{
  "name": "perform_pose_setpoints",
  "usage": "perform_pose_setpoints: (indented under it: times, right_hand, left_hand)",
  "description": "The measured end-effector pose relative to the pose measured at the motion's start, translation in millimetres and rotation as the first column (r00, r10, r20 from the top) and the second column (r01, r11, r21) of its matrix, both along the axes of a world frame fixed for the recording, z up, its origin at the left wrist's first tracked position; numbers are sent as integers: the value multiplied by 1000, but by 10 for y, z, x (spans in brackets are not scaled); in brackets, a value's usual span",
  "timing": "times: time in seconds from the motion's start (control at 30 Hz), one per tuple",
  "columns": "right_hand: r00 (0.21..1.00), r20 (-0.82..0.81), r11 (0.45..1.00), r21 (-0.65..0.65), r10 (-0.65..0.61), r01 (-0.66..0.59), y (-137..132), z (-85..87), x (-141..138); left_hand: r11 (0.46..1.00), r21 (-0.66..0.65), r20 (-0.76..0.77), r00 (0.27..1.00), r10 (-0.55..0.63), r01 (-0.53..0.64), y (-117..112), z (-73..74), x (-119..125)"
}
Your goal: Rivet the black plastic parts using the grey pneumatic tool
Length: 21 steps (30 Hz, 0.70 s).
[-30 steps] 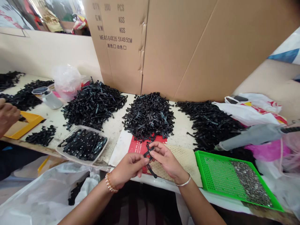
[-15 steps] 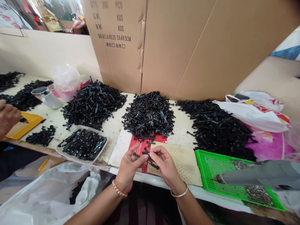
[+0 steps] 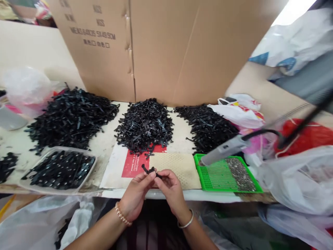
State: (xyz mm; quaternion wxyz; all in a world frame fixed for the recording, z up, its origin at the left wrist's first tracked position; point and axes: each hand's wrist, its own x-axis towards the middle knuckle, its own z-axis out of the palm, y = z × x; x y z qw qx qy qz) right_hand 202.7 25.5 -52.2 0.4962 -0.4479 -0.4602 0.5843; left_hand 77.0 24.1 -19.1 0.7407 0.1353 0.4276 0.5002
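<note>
Centrally, a small, slim black part with a rounded end sits between the fingertips of both hands, above the bench's front edge. Its long axis slopes from upper left to lower right; the free end projects forward past the left hand, the nearer of the two to that end. Left thumb and fingers are pinched on the part; right-hand thumb and fingers are pinched at its lower right end. Surface: dark, low sheen. Outline: narrow, thicker at mid-length — whether single or several joined pieces cannot be determined.
</note>
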Motion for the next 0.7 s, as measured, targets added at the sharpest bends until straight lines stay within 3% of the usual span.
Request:
perform_pose_setpoints:
  times: [0.07,0.13,0.23,0.3,0.43,0.5,0.7]
  right_hand:
    - [987,157,993,115,-27,8,-10,49,159]
    - [931,286,942,308,-226,134,61,156,405]
    - [764,202,723,533,-613,440,378,374,846]
    - [733,129,664,548,-668,509,707,504,1089]
    - [839,156,791,457,-521,406,1317,640,1284]
    - [842,170,810,422,-512,407,1454,655,1288]
    - [845,75,800,375,-529,468,1254,547,1402]
  left_hand:
    - [1000,-12,-45,999,-17,16,73,-7,48]
    - [999,-47,-87,996,-22,18,201,4,97]
    - [995,-88,-148,987,-68,56,445,49,211]
    - [987,-79,-171,974,-149,137,589,76,335]
    - [951,-43,-212,928,-308,306,758,45,663]
    - [928,-52,-218,902,-372,370,800,-17,806]
    - [859,-103,-156,844,-513,502,867,-188,895]
